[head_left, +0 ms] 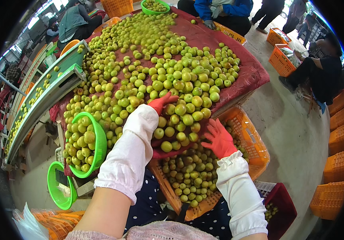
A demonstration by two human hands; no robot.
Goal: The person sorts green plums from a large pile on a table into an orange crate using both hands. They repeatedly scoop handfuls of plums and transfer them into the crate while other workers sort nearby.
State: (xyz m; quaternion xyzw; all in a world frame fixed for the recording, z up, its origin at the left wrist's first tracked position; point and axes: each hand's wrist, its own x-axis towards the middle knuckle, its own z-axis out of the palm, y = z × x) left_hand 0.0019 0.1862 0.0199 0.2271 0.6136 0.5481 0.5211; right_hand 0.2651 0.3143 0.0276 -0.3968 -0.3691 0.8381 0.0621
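A heap of round green fruit (204,68), some blushed brown, covers a table with a dark red cloth (244,76). My left hand (162,103), in a red glove and white sleeve cover, lies against the heap near the table's front edge, fingers stretched to the right. My right hand (220,141), gloved alike, has its fingers spread over the right part of an orange crate (256,140), close to the table edge. Below the edge, the crate holds many of the same fruit (192,172). Neither hand visibly grips a fruit.
Left of my arm a green basket (103,140) full of fruit tilts, with another green basket (52,186) lower down. A sorting conveyor (40,108) runs along the left. Stacked orange crates (334,168) stand at the right. Several people sit or stand around the far side.
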